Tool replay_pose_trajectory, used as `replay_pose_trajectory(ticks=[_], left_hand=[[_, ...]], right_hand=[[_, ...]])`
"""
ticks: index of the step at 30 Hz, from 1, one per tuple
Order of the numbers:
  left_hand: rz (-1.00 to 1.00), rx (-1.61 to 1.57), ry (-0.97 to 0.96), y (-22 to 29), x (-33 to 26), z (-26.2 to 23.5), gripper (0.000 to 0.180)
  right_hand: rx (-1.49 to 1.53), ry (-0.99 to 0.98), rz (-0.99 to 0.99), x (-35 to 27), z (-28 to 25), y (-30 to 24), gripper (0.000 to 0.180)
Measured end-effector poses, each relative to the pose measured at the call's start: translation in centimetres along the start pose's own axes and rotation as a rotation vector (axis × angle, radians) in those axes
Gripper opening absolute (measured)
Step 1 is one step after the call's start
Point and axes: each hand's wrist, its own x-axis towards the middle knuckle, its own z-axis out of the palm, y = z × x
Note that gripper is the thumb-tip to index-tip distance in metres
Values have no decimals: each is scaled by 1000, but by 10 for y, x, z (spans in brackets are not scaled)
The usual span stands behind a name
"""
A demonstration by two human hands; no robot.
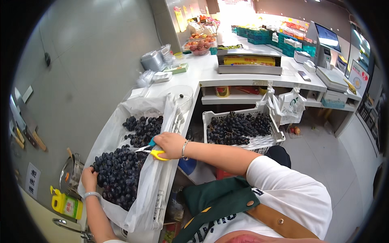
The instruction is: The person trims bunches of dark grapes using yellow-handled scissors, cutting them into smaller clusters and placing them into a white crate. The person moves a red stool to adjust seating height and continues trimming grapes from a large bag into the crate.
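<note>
My right hand (169,145) grips a pair of scissors (158,155) with yellow and teal handles. Its blades point left over dark grapes (121,172) in a crate lined with white plastic sheet (137,222). At the left side of that heap, the fingers of my left hand (89,179) are closed on the edge of a grape bunch, partly hidden by the fruit. Farther back in the same crate lie more dark grapes (144,128). One loose grape (181,96) sits on a clear round lid (182,103) behind the crate.
A second white crate (279,135) of grapes stands to the right, below the counter (206,65). On the counter are a film wrapper (249,62) and a scale (333,77). Knives (30,137) hang at the left above a pot (71,174) and a yellow jug (67,204).
</note>
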Motion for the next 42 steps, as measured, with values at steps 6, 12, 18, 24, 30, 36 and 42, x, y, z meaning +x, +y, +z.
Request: replay_pose_trajectory(ticks=[6, 12, 18, 24, 30, 36, 42], left_hand=[[8, -117, 189, 16, 8, 11, 12], [-9, -398, 476, 14, 14, -12, 12], [-334, -1202, 253, 33, 14, -31, 10], [-312, -1096, 171, 69, 6, -43, 9], [-111, -621, 75, 119, -6, -26, 8], [-166, -594, -1, 116, -12, -11, 17], [-77, -311, -16, 101, -13, -15, 28]], right_hand=[[39, 38, 22, -4, 13, 9, 38], [85, 3, 45, -11, 3, -13, 38], [101, 110, -23, -29, 4, -10, 41], [163, 136, -16, -33, 6, -14, 35], [121, 110, 16, -33, 7, -9, 35], [146, 101, -2, -33, 4, -10, 39], [142, 98, 2, -34, 1, -13, 38]])
